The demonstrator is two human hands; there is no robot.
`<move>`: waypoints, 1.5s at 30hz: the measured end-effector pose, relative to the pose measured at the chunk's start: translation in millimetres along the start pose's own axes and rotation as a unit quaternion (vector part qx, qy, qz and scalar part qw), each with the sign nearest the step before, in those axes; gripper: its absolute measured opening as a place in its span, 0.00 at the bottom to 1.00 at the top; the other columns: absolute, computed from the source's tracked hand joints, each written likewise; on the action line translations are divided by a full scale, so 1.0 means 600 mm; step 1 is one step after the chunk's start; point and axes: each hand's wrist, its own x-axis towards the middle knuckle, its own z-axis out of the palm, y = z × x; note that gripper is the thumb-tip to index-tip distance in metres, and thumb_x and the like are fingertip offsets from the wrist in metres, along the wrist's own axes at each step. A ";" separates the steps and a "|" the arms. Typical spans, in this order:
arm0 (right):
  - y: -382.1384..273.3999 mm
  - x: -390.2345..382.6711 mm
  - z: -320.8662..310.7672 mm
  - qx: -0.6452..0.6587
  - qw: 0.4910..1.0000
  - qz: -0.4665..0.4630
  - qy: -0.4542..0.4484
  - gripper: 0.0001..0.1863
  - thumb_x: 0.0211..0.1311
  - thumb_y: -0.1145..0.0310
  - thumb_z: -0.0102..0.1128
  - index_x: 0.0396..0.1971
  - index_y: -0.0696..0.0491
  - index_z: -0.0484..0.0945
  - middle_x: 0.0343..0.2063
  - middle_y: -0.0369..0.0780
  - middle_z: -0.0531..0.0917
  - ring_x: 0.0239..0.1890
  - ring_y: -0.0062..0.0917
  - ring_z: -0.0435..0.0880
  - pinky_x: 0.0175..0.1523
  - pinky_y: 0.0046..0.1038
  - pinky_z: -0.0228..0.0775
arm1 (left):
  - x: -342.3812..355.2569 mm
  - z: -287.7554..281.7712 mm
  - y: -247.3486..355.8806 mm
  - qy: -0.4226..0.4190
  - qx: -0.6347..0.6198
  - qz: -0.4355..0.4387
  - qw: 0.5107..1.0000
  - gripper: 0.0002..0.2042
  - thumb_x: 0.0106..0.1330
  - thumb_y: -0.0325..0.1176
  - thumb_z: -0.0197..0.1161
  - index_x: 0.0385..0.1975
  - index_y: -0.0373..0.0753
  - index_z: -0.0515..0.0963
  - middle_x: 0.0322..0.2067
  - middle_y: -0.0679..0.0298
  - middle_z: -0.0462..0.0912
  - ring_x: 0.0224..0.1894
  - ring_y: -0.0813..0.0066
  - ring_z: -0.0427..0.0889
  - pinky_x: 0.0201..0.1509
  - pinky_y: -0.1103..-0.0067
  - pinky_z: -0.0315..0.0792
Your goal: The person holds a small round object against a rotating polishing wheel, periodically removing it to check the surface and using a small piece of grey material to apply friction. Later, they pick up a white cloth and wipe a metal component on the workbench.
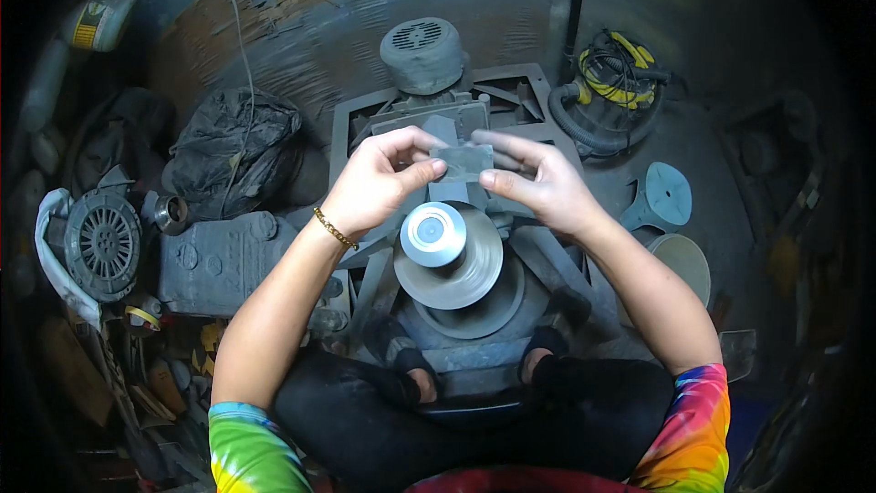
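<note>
A small, thin, rectangular grey plate (463, 164), its material unclear, is held up over the machine. My left hand (388, 173) pinches its left end, thumb in front and fingers behind. At the other end, my right hand (538, 178) has its thumb against the lower right corner. The right fingers reach behind the plate and are slightly blurred. Just below and nearer to me sits a round grinding wheel (470, 278), its surface smeared as if spinning, with a silver hub (432, 233) on top. Neither hand touches the wheel.
A motor (422, 55) stands at the machine's far end on a metal frame (347, 128). To the right are a yellow-and-black vacuum cleaner (620, 82), a pale blue stool (666, 196) and a bucket (684, 265). A dusty black bag (237, 146) and a finned motor (103, 245) lie left.
</note>
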 end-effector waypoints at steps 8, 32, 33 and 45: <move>0.008 -0.033 0.036 0.054 0.997 0.048 -0.023 0.18 0.71 0.70 0.57 0.57 0.62 0.78 0.39 0.37 0.86 0.40 0.15 0.80 0.49 0.22 0.73 | -0.004 -0.014 -0.005 -0.101 0.042 -0.005 0.994 0.10 0.70 0.35 0.66 0.39 0.33 0.83 0.31 0.70 0.84 0.36 0.86 0.78 0.43 0.82 0.73; 0.023 -0.078 0.080 -0.195 0.971 -0.141 -0.005 0.22 0.63 0.82 0.53 0.58 0.66 0.72 0.47 0.58 0.82 0.46 0.49 0.86 0.49 0.37 0.80 | -0.006 -0.036 -0.013 -0.137 0.182 -0.005 0.974 0.18 0.76 0.41 0.57 0.41 0.27 0.82 0.40 0.58 0.83 0.44 0.74 0.78 0.51 0.77 0.72; 0.023 -0.078 0.080 -0.192 0.972 -0.137 -0.005 0.22 0.63 0.82 0.53 0.59 0.65 0.72 0.47 0.58 0.82 0.46 0.49 0.85 0.49 0.36 0.80 | -0.006 -0.035 -0.012 -0.137 0.187 -0.009 0.973 0.18 0.76 0.41 0.57 0.41 0.27 0.82 0.41 0.58 0.83 0.44 0.73 0.78 0.51 0.76 0.72; 0.041 -0.078 0.083 -0.183 0.963 -0.197 0.018 0.22 0.61 0.84 0.53 0.57 0.66 0.73 0.48 0.59 0.82 0.49 0.49 0.84 0.53 0.38 0.79 | -0.005 -0.033 -0.015 -0.145 0.180 0.011 0.973 0.20 0.76 0.42 0.56 0.38 0.26 0.82 0.42 0.55 0.84 0.45 0.72 0.79 0.52 0.75 0.72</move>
